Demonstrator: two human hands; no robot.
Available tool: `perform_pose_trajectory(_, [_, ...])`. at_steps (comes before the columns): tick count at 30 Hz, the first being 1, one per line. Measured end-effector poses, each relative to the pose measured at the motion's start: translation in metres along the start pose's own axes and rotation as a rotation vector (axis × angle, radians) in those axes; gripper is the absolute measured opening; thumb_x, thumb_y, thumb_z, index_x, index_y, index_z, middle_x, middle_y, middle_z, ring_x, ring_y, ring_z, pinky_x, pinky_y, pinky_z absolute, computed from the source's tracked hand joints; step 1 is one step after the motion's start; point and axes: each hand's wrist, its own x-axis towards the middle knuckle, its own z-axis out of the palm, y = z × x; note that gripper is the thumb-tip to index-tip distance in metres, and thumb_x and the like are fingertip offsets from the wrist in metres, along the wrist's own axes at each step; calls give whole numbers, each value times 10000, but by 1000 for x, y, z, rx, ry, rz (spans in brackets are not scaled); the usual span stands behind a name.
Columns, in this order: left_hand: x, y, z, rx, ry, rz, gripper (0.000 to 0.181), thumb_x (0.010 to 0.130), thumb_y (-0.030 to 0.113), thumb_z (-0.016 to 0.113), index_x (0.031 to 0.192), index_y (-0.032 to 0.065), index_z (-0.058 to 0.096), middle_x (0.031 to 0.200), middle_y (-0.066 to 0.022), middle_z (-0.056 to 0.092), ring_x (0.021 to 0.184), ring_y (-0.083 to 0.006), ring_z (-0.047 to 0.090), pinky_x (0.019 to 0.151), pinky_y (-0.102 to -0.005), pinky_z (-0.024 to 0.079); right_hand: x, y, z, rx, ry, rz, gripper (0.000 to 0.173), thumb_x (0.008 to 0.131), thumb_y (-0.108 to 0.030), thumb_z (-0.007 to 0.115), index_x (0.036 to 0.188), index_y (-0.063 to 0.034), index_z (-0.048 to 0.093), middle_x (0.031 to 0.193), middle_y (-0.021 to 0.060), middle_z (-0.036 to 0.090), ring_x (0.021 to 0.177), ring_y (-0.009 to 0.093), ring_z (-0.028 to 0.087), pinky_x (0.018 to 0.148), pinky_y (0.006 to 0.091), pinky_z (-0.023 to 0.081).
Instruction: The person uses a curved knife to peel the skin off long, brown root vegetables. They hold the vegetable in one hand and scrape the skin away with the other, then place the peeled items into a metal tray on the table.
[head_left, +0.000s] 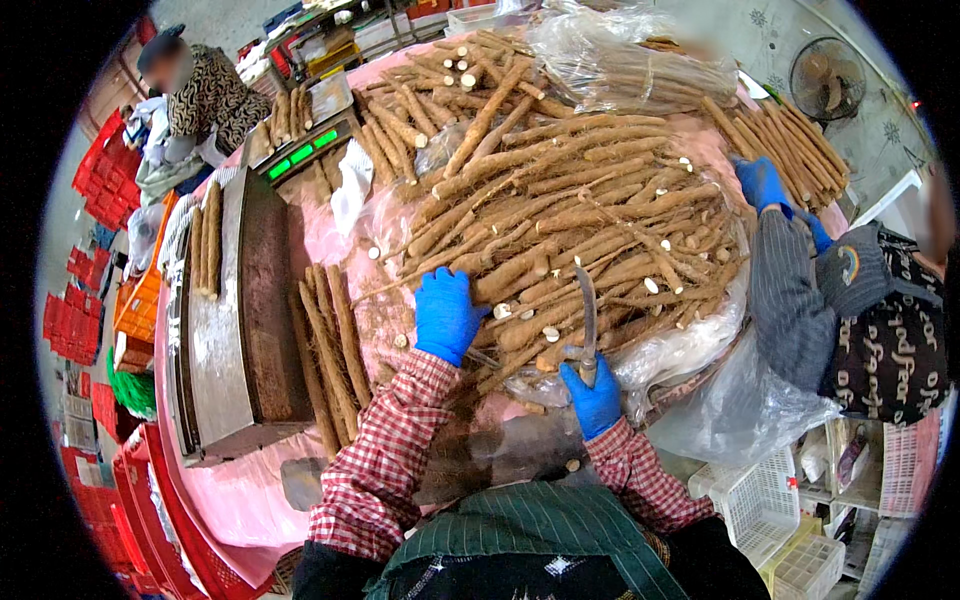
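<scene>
My left hand (448, 316), in a blue glove, lies on the left edge of a large pile of long brown hairy yam roots (600, 202); whether its fingers grip a root is hidden. My right hand (595, 394), also blue-gloved, holds a knife with a curved blade (587, 307) by its handle at the near edge of the pile, the blade pointing away from me. Small white cut root ends (651, 285) are scattered over the pile. Several roots (330, 352) lie side by side left of my left arm, next to a metal box-like stand (232, 315).
A co-worker (825, 300) at the right touches a stack of roots (795, 150). Another person (202, 94) is at the upper left, beyond a scale with a green display (302, 154). Red crates (172, 525) stand at the left, white baskets (750, 502) at the lower right. Plastic sheeting (720, 397) hangs nearby.
</scene>
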Motion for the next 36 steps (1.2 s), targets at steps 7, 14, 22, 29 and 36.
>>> perform_pose_trajectory(7, [-18,-5,-48,-303,25,-5,332,709,223,588,957,30,479,670,-81,492,572,-208,489,505,-315,418,0,-18,1,169,-31,68,189,735,-82,581,912,-68,518,620,-18,492,476,46,417,410,200,338])
perform_pose_trajectory(14, [-83,-51,-108,-1318,-344,-687,345,825,344,411,852,19,522,490,-21,427,394,-94,387,371,-216,299,1,-10,-1,20,-10,82,232,729,-159,600,914,-45,517,667,14,518,492,79,452,442,222,376])
perform_pose_trajectory(22, [-130,-50,-78,-1948,-619,-818,447,855,415,280,826,29,503,417,10,320,343,-104,285,346,-237,249,9,-33,4,68,-108,34,220,722,-149,607,897,-51,516,623,-1,508,465,54,418,400,203,340])
perform_pose_trajectory(29, [-167,-36,-82,-1655,-769,-677,507,850,437,249,918,-6,487,489,-28,439,394,-129,404,393,-238,335,43,-97,40,655,-309,325,195,717,-155,608,842,-82,478,540,-6,465,376,76,410,315,187,326])
perform_pose_trajectory(36, [-134,-2,-80,-924,-87,-266,397,757,245,558,1045,-4,445,860,-153,558,759,-188,554,675,-296,431,12,-101,93,373,-340,118,175,731,-182,604,795,-59,497,555,-11,459,391,67,422,335,195,333])
